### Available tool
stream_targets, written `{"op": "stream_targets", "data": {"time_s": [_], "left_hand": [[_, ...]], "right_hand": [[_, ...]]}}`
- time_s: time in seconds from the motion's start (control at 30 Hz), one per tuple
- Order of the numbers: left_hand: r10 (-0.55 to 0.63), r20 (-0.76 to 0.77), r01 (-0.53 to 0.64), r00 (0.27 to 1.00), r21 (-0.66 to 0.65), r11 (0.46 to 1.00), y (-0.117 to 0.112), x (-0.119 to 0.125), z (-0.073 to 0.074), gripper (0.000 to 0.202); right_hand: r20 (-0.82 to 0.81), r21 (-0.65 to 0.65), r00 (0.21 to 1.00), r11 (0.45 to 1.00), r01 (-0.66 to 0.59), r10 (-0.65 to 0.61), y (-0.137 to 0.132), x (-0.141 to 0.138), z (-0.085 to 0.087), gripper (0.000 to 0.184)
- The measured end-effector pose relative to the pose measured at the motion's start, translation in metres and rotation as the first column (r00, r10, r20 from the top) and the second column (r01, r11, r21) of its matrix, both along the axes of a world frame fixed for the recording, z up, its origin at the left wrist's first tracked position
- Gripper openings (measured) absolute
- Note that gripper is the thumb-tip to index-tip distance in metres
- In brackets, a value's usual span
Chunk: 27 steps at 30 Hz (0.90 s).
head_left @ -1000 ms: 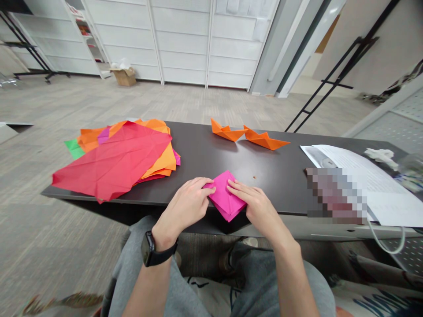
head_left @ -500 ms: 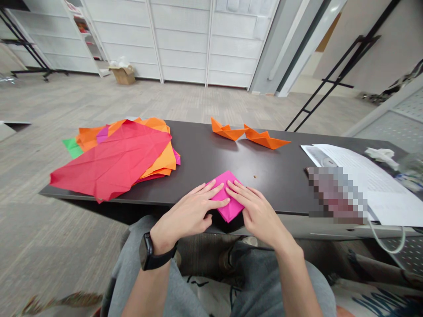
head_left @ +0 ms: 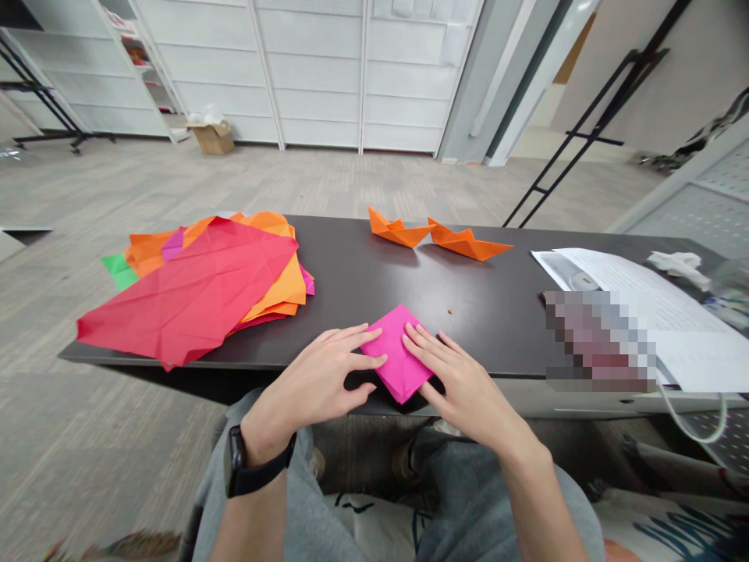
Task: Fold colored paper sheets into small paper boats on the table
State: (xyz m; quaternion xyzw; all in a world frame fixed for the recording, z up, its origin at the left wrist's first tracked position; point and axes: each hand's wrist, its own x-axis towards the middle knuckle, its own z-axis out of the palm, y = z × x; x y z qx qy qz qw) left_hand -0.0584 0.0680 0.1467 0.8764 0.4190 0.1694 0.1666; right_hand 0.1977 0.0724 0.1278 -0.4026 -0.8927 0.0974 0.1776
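Note:
A pink paper square (head_left: pixel 398 355), folded in layers, lies turned like a diamond at the table's near edge, its lower corner sticking out past the edge. My left hand (head_left: pixel 319 378) is open, with fingertips resting on the square's left side and the thumb apart from it. Across the right side of the paper lie the outstretched fingers of my right hand (head_left: pixel 459 382). Its thumb is at the lower right edge, with the tip partly hidden by the paper. Farther back stand two orange paper boats (head_left: pixel 399 231), end to end.
On the left, a pile of creased coloured paper sheets with a red sheet (head_left: pixel 199 289) on top overhangs the dark table (head_left: pixel 351 281). Printed papers (head_left: pixel 655 312), a blurred-out object (head_left: pixel 602 341) and a crumpled tissue (head_left: pixel 679 265) lie at the right. A white cable (head_left: pixel 711 433) hangs over the edge.
My left hand has slid left toward the paper's edge, uncovering more of its middle. My right hand has shifted slightly right, its thumb now at the lower right edge. The view has moved slightly.

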Motion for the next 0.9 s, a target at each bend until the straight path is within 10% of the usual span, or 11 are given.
{"op": "stream_targets", "data": {"time_s": [0.57,0.9], "left_hand": [[0.344,0.283,-0.340,0.895,-0.067,0.938,0.023,0.028,-0.017,0.014],[0.310,0.163,-0.333,0.937,0.140,0.933,0.022,0.043,-0.017,0.024]], "right_hand": [[-0.522,-0.133,0.739,0.896,0.423,-0.426,0.017,-0.015,-0.010,0.028],[-0.389,0.004,0.801,0.869,0.495,-0.455,0.026,-0.022,-0.022,0.020]]}}
